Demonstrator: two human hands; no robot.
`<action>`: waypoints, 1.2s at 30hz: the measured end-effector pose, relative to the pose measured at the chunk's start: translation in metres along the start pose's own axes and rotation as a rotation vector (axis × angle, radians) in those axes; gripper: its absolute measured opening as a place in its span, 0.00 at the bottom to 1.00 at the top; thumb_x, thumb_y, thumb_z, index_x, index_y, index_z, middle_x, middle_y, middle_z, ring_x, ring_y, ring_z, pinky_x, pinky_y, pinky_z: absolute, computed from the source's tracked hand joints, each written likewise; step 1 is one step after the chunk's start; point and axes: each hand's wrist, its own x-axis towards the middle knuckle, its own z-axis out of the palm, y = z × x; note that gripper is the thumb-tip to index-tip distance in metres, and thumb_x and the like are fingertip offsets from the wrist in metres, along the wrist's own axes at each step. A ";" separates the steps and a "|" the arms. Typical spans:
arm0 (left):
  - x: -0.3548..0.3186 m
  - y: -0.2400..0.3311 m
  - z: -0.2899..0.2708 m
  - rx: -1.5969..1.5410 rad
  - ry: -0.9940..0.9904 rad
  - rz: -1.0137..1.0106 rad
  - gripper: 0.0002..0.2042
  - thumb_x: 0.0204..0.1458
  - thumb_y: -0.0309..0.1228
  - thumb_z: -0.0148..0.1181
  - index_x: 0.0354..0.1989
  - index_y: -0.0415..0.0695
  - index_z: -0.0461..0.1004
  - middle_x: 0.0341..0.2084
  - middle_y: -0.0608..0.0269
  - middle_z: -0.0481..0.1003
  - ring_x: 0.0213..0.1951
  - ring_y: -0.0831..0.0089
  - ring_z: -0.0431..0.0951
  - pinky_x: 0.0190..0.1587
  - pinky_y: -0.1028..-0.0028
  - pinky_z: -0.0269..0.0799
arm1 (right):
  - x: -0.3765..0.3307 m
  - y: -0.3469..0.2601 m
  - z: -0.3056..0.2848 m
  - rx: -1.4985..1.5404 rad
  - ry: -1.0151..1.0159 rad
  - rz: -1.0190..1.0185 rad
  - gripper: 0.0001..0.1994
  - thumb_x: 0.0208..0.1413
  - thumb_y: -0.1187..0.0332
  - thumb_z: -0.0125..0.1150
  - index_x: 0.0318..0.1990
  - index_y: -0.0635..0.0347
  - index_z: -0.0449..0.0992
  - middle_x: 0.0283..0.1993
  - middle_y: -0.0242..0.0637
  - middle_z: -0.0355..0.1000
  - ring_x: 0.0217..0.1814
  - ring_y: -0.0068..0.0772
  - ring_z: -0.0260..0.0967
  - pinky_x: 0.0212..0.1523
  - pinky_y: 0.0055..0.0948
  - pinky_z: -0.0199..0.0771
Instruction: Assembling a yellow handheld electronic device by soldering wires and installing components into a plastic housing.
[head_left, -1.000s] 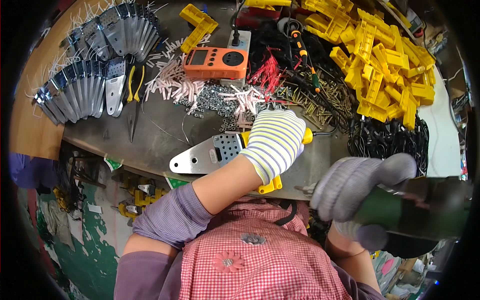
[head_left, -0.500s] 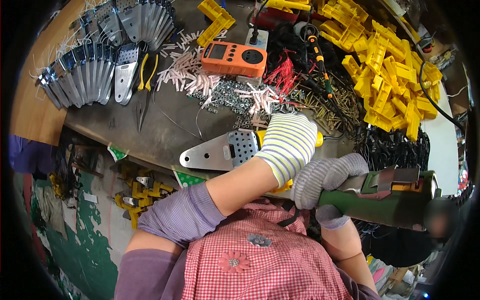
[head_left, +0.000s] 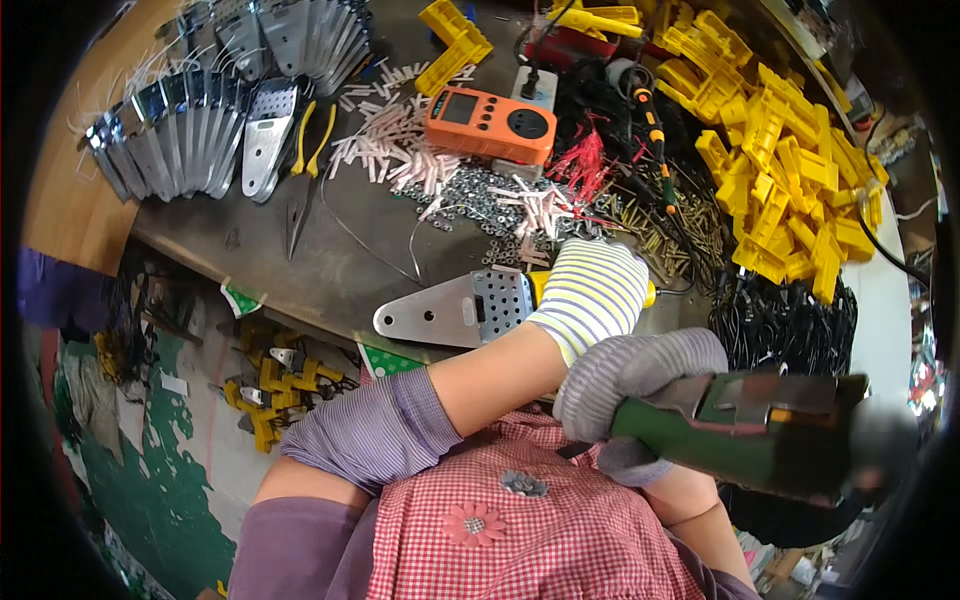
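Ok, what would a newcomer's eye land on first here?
Probably the heap of yellow plastic parts at upper right. Next, the left hand in a striped glove pressing a metal plate onto the bench, and the right hand holding a green power tool close by.

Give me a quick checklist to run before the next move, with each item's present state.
1. Left hand in the striped knit glove presses on the flat perforated metal plate: ok.
2. Right hand in the grey glove grips the green power tool: ok.
3. Tool tip lined up with the plate: cannot tell, it is out of view.
4. Plate lies fully on the dark workbench: ok.
5. Loose small screws lie apart from the plate: ok.
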 end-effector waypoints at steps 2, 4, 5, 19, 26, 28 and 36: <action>0.003 0.005 -0.002 -0.061 -0.075 0.017 0.11 0.50 0.36 0.58 0.32 0.43 0.83 0.30 0.53 0.82 0.34 0.59 0.83 0.34 0.59 0.76 | -0.002 0.010 0.013 0.400 0.231 0.071 0.13 0.63 0.60 0.60 0.38 0.56 0.63 0.19 0.44 0.67 0.19 0.41 0.68 0.23 0.39 0.74; 0.002 0.006 -0.002 -0.049 -0.076 0.021 0.11 0.50 0.35 0.57 0.34 0.44 0.84 0.31 0.53 0.82 0.35 0.59 0.83 0.35 0.59 0.76 | -0.002 0.031 0.005 0.553 0.138 -0.153 0.14 0.63 0.60 0.60 0.33 0.55 0.62 0.20 0.46 0.68 0.21 0.41 0.69 0.25 0.39 0.74; 0.001 0.004 -0.003 -0.069 -0.082 0.014 0.12 0.47 0.37 0.61 0.35 0.43 0.82 0.31 0.52 0.81 0.35 0.57 0.82 0.37 0.58 0.76 | -0.004 0.038 -0.006 0.514 0.017 -0.119 0.15 0.63 0.59 0.60 0.33 0.55 0.62 0.20 0.45 0.68 0.22 0.41 0.69 0.25 0.39 0.74; -0.030 0.028 -0.028 -0.315 -0.145 0.177 0.20 0.46 0.39 0.65 0.45 0.41 0.74 0.39 0.52 0.77 0.44 0.53 0.77 0.49 0.57 0.72 | -0.040 -0.019 -0.066 0.742 0.114 0.194 0.24 0.63 0.48 0.56 0.36 0.65 0.75 0.24 0.36 0.69 0.24 0.31 0.71 0.30 0.35 0.78; -0.108 -0.053 -0.053 -0.265 -0.014 0.131 0.37 0.36 0.49 0.71 0.55 0.41 0.73 0.44 0.52 0.74 0.49 0.52 0.74 0.54 0.54 0.67 | 0.046 0.020 -0.017 0.328 0.362 -0.343 0.42 0.54 0.44 0.68 0.66 0.60 0.55 0.16 0.27 0.62 0.14 0.25 0.62 0.19 0.31 0.73; -0.105 -0.049 -0.050 -0.220 -0.063 0.098 0.37 0.37 0.53 0.69 0.55 0.41 0.73 0.44 0.53 0.74 0.48 0.53 0.74 0.52 0.55 0.67 | 0.046 0.031 -0.011 0.396 0.337 -0.253 0.40 0.52 0.45 0.71 0.62 0.60 0.58 0.18 0.28 0.64 0.16 0.26 0.64 0.20 0.30 0.73; -0.107 -0.052 -0.043 -0.198 -0.018 0.081 0.38 0.37 0.57 0.66 0.54 0.41 0.75 0.42 0.54 0.75 0.46 0.55 0.75 0.50 0.56 0.68 | 0.055 0.064 -0.031 0.277 -0.017 -0.189 0.33 0.44 0.51 0.79 0.47 0.58 0.63 0.23 0.37 0.71 0.21 0.31 0.70 0.23 0.31 0.75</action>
